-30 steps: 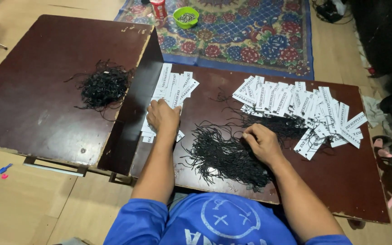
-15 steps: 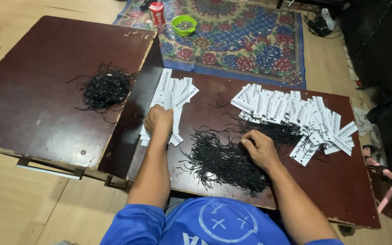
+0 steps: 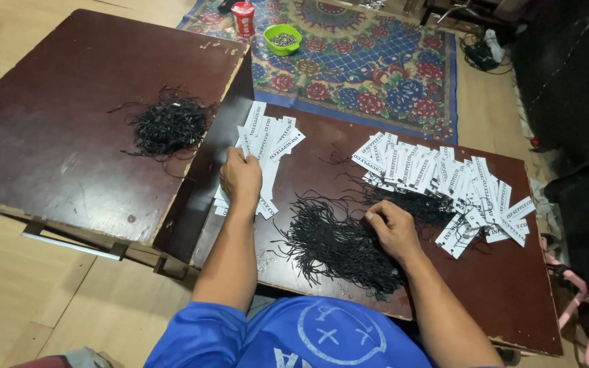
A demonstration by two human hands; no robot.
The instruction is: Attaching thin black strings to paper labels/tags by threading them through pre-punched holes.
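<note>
A: State the position of each hand.

B: The left hand (image 3: 241, 178) rests closed on the small fan of white printed paper tags (image 3: 267, 146), fingers pinching one tag. The right hand (image 3: 391, 228) pinches a strand at the 2 o'clock edge of the loose heap of black cords (image 3: 335, 245).

A: Step in hand?

B: Judged: pairing one cord with one tag. The next move calls for isolating a single strand.

A: Clearance?

B: The larger spread of white tags (image 3: 444, 180) lies at 2 o'clock. The dark brown wooden table (image 3: 499, 286) has bare room at 4 o'clock; its near edge runs just below the heap.
</note>
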